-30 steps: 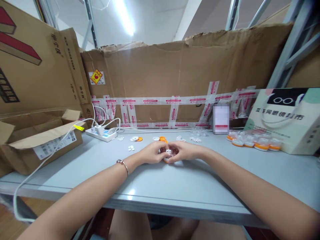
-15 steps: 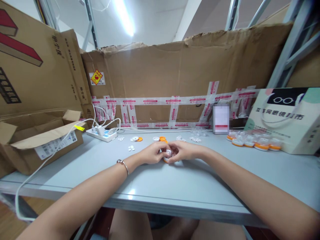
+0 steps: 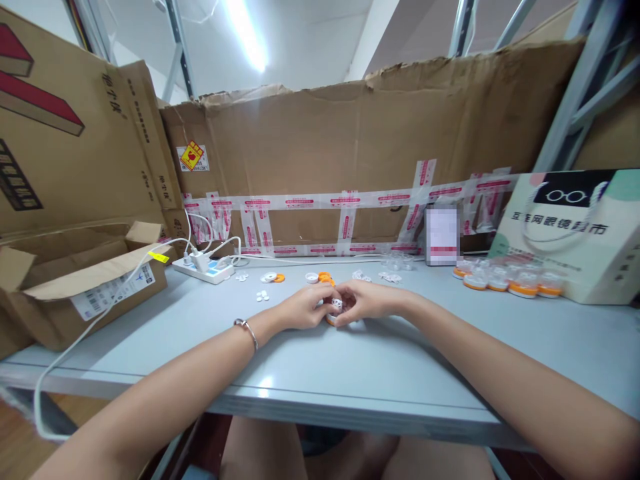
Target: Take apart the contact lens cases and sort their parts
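- The table (image 3: 350,380) is pale grey, and both forearms reach across its near edge towards its middle.
- A thin metal bracelet (image 3: 246,328) sits on the left wrist.
- The left hand (image 3: 304,309) and the right hand (image 3: 369,301) meet at the middle of the table, curled inward with their fingertips together.
- Both hands pinch a small white-and-orange piece (image 3: 336,307) between their fingertips. It is low over the table or resting on it; which one cannot be told.
- A few small white discs (image 3: 262,295) lie just beyond the left hand.
- Farther back, orange rings (image 3: 325,277) and white caps (image 3: 270,277) are scattered loosely.
- A white power strip (image 3: 203,269) lies towards the far left, and its cable (image 3: 90,323) trails off the left edge.
- An open cardboard box (image 3: 75,283) rests on the left end of the table.
- A row of clear containers with orange bases (image 3: 505,283) stands at the far right.
- A paper bag printed with glasses (image 3: 570,233) stands just behind that row.
- A taped cardboard sheet (image 3: 350,153) stands as a wall along the far edge.
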